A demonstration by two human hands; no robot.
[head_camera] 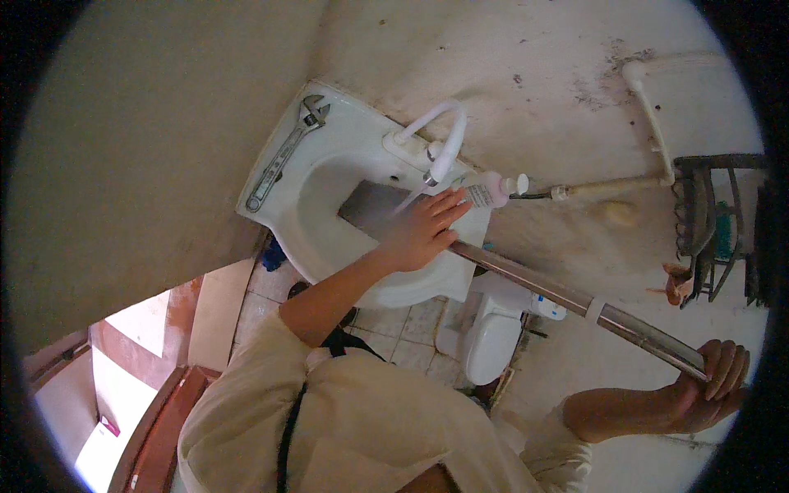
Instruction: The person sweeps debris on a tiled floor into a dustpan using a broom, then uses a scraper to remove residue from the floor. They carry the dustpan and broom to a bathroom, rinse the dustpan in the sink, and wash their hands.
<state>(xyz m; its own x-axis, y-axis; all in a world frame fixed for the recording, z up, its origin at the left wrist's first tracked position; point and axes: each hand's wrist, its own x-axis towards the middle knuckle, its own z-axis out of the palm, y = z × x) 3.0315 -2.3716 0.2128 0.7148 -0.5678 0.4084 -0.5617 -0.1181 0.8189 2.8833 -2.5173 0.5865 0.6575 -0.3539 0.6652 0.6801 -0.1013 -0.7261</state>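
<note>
My left hand (pixel 425 233) lies palm down over the white washbasin (pixel 308 228), fingers extended and slightly apart, at the edge of a flat grey rectangular piece (pixel 376 206). Its palm and thumb are hidden. Water runs from the curved white tap (pixel 453 138) beside these fingers. A shiny metal pole (pixel 530 274) with a pale band slants from beside my left hand to the lower right, where my right hand (pixel 715 379) is closed around its end. Whether the pole joins the grey piece is hidden. A pinkish bottle (pixel 487 190) lies on the basin's right rim.
An adjustable wrench (pixel 286 151) rests on the basin's left rim. Below the basin's right side is a white toilet (pixel 492 348). A pipe (pixel 653 129) runs along the stained wall, near a dark rack (pixel 709 228). A doorway lies at lower left.
</note>
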